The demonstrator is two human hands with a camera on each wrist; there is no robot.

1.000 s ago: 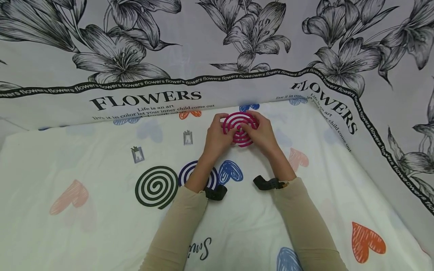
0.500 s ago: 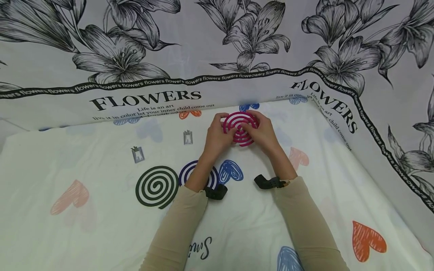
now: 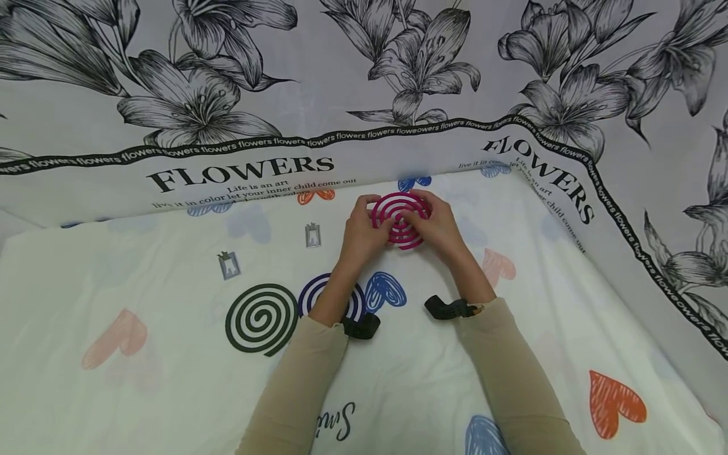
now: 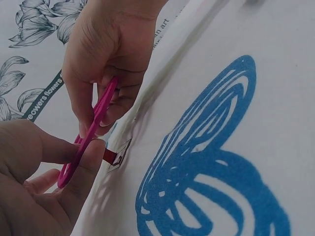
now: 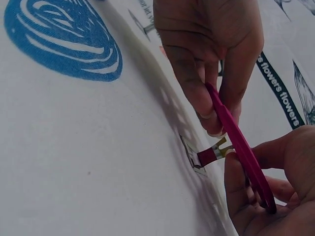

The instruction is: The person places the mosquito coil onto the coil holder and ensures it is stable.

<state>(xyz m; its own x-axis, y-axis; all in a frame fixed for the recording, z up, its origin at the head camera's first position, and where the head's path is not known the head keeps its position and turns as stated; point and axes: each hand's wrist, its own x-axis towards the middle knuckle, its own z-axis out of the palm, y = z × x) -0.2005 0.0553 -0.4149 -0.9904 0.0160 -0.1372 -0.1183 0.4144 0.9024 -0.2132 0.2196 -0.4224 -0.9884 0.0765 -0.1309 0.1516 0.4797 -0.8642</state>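
Note:
A magenta mosquito coil [image 3: 405, 245] is held between both hands near the far side of the cloth. My left hand [image 3: 363, 235] grips its left edge, the thumb near the spiral's middle. On the opposite edge my right hand [image 3: 442, 229] pinches it the same way. In the left wrist view the coil [image 4: 96, 117] is seen almost edge-on and tilted. Beneath it a small metal coil stand [image 5: 206, 156] with a reddish upright tab has its flat frame on the cloth. Its tip reaches the coil's middle, partly behind fingers, so I cannot tell whether it is engaged.
A dark green coil [image 3: 261, 318] lies to the left. Touching or close beside it is a dark blue coil [image 3: 303, 297], partly under my left forearm. Two more metal stands, one [image 3: 230, 265] farther left and another [image 3: 313, 235], lie behind them. Floral fabric [image 3: 398, 145] rises at the back.
The head view has shifted slightly, so the scene sits a little lower and to the left. Both hands keep their hold on the magenta coil, with hardly any visible motion.

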